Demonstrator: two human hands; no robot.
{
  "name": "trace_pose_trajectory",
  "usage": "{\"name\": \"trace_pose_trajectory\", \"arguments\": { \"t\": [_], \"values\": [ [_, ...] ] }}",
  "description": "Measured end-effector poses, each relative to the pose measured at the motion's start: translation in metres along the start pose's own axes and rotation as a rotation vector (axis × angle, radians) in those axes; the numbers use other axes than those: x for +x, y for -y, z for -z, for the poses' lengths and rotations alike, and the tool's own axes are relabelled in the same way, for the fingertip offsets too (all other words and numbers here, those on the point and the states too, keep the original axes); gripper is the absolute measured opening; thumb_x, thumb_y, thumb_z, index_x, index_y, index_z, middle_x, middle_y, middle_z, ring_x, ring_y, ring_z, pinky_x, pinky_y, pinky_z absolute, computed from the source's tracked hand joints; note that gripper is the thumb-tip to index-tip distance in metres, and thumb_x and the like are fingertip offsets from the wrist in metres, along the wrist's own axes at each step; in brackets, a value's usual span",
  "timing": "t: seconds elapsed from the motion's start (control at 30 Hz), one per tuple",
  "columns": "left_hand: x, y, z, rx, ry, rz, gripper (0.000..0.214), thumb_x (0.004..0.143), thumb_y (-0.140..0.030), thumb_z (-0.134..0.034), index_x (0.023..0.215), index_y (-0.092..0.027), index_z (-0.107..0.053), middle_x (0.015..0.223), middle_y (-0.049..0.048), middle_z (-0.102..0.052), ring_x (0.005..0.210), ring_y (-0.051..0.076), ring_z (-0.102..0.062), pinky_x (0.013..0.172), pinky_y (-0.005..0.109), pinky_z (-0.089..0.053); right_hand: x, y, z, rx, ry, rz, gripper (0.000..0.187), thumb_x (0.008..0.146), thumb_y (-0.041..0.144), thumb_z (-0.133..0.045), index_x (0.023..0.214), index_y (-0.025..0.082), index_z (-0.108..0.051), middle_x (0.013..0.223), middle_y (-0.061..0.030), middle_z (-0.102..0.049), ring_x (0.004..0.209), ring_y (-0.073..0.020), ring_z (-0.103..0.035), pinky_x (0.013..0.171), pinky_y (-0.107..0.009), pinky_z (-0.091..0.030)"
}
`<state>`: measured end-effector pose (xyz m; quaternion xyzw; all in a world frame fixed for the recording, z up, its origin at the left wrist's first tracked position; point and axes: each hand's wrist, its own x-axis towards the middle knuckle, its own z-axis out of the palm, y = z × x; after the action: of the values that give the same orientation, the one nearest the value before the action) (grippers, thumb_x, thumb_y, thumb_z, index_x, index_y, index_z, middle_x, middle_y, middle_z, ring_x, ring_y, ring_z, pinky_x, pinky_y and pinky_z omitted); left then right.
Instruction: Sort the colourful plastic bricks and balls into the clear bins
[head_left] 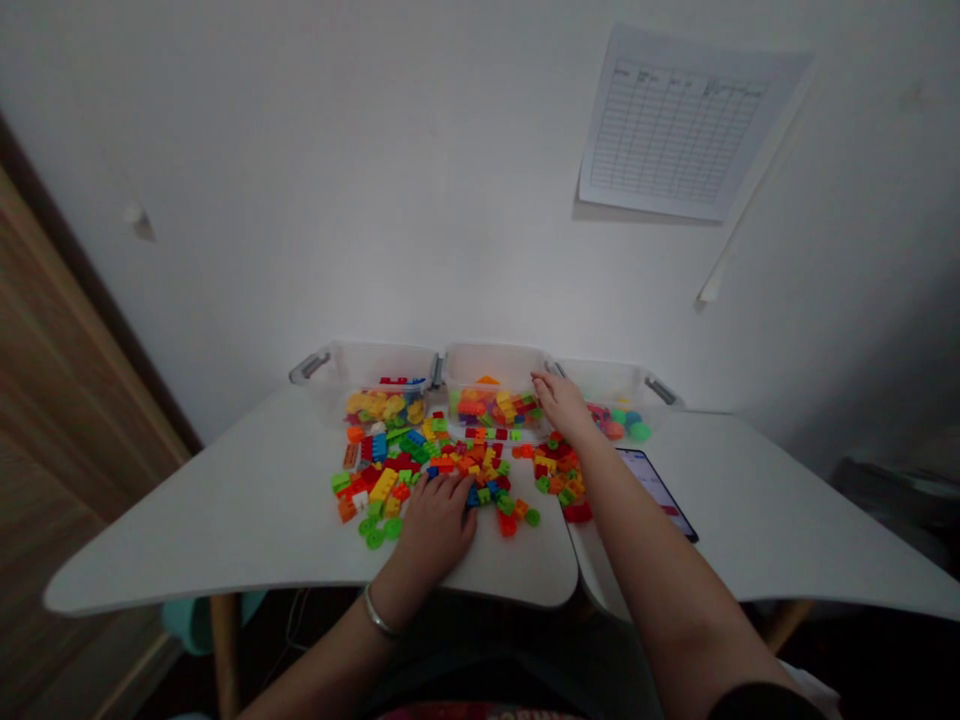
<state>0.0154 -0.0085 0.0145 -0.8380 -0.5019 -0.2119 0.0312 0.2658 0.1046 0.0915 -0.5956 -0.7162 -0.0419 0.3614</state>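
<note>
A heap of small plastic building bricks (442,465) in many colours lies on the white table (247,510). My left hand (437,520) rests on the near side of the heap, fingers spread flat over the bricks, a metal bangle on its wrist. My right hand (561,402) reaches to the right rim of the middle clear bin (491,372), which holds bricks; its fingers are stretched toward the bin and I see nothing in them.
Three clear bins stand in a row against the wall: the left bin (360,372) with bricks, the middle one, and the right bin (622,385) with round pieces. A phone (660,492) lies right of my right forearm. A printed sheet (675,125) hangs on the wall.
</note>
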Motion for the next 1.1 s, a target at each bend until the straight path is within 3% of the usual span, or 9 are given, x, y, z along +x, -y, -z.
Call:
{"name": "trace_pose_trajectory", "arguments": {
  "t": [0.17, 0.37, 0.47, 0.57, 0.8, 1.1],
  "values": [
    [0.000, 0.000, -0.001, 0.000, -0.027, -0.005, 0.041, 0.084, -0.027, -0.052, 0.122, -0.019, -0.061, 0.121, 0.0111, -0.066, 0.114, 0.029, -0.058, 0.108, 0.053, -0.035, -0.005, 0.000, 0.003, 0.127, -0.084, 0.005, 0.042, 0.096, 0.034, -0.032, 0.116, 0.018, -0.064, 0.117, -0.0092, -0.069, 0.110, -0.0217, -0.061, 0.099, -0.039, -0.044],
    [-0.001, 0.002, -0.001, -0.004, -0.012, -0.002, 0.042, 0.085, -0.028, -0.050, 0.124, -0.017, -0.060, 0.123, 0.0114, -0.065, 0.115, 0.029, -0.058, 0.108, 0.053, -0.034, -0.026, 0.011, 0.017, 0.308, -0.385, -0.042, 0.041, 0.094, 0.040, -0.034, 0.114, 0.017, -0.062, 0.111, -0.0108, -0.068, 0.107, -0.0229, -0.059, 0.096, -0.040, -0.045],
    [-0.001, 0.001, -0.002, -0.006, -0.004, -0.007, 0.042, 0.085, -0.028, -0.050, 0.124, -0.017, -0.060, 0.123, 0.0113, -0.065, 0.116, 0.029, -0.057, 0.109, 0.053, -0.034, -0.045, 0.012, 0.018, 0.384, -0.415, -0.097, 0.037, 0.092, 0.040, -0.038, 0.112, 0.019, -0.061, 0.109, -0.0103, -0.068, 0.103, -0.0225, -0.061, 0.092, -0.039, -0.047],
    [0.000, 0.001, -0.002, -0.004, -0.014, -0.008, 0.042, 0.085, -0.028, -0.051, 0.124, -0.018, -0.061, 0.124, 0.0113, -0.065, 0.115, 0.029, -0.057, 0.109, 0.053, -0.033, -0.067, 0.010, 0.011, 0.340, -0.334, -0.114, 0.032, 0.090, 0.037, -0.041, 0.102, 0.020, -0.065, 0.104, -0.0097, -0.069, 0.101, -0.0236, -0.061, 0.093, -0.040, -0.046],
    [0.001, -0.001, -0.001, 0.005, -0.006, -0.004, 0.042, 0.084, -0.028, -0.051, 0.124, -0.018, -0.061, 0.123, 0.0112, -0.065, 0.115, 0.029, -0.058, 0.109, 0.053, -0.034, -0.102, 0.022, -0.018, -0.023, 0.085, -0.004, 0.024, 0.085, 0.022, -0.051, 0.102, 0.021, -0.069, 0.104, -0.0071, -0.070, 0.102, -0.0240, -0.059, 0.096, -0.039, -0.042],
    [0.000, 0.001, -0.006, 0.010, -0.032, -0.033, 0.041, 0.085, -0.027, -0.049, 0.124, -0.018, -0.060, 0.123, 0.0110, -0.065, 0.115, 0.028, -0.057, 0.109, 0.052, -0.032, -0.110, 0.028, -0.029, -0.144, 0.204, 0.176, 0.029, 0.088, 0.023, -0.053, 0.114, 0.023, -0.065, 0.114, -0.0065, -0.068, 0.108, -0.0230, -0.055, 0.100, -0.039, -0.040]
  ]
}}
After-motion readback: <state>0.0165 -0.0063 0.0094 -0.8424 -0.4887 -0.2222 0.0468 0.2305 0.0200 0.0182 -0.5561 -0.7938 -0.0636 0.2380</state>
